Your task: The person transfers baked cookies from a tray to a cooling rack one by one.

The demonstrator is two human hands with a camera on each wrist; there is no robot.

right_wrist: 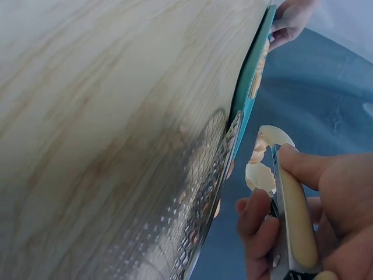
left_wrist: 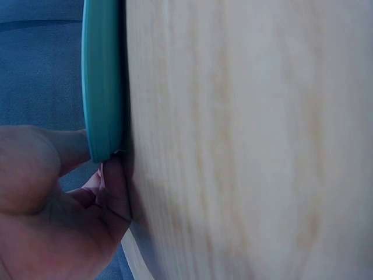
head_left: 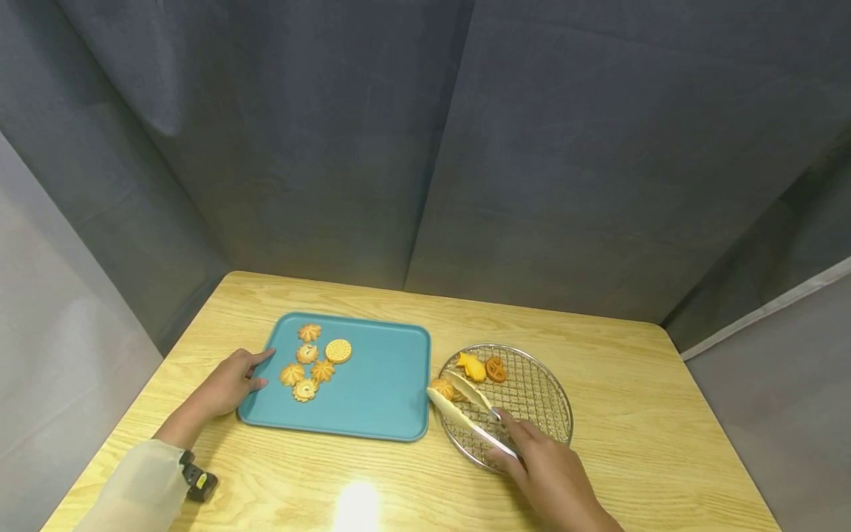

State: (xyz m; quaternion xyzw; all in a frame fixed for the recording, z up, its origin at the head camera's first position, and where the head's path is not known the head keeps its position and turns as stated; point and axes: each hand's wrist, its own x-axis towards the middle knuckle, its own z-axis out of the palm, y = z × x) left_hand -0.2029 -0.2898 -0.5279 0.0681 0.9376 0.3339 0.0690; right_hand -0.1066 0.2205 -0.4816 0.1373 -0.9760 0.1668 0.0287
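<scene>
Head view shows a pale wood-grain table (head_left: pixel 631 406) with rounded far corners, its far edge close against a dark grey curtain (head_left: pixel 532 148) that hangs in folds. Lighter grey panels (head_left: pixel 53 332) rise at both sides, and a bright glare lies on the wood toward the near edge.

A blue-green tray (head_left: pixel 385 377) sits flat on the left half of the table, near the far left corner. Six baked cookies (head_left: pixel 323 370) gather in its left half, some touching. Just beyond the tray's right edge is a round wire rack (head_left: pixel 538 399), bearing a yellow fish-shaped snack (head_left: pixel 471 367) and a brown pretzel (head_left: pixel 496 369) toward its far rim.

The left hand (head_left: pixel 229 384) grips the tray's left edge, thumb over the rim and fingers low beside the wood. The right hand (head_left: pixel 548 465) grasps a pair of tongs (head_left: pixel 492 439), which reach across the rack's near left part; between their tips is a cookie (head_left: pixel 442 387), raised above the rack as the right wrist view shows.

Only a narrow gap parts tray and rack, and the tongs' tips cover part of it. Wood stretches widely from the rack to the table's right edge; a narrower strip runs behind the tray along the far edge.
</scene>
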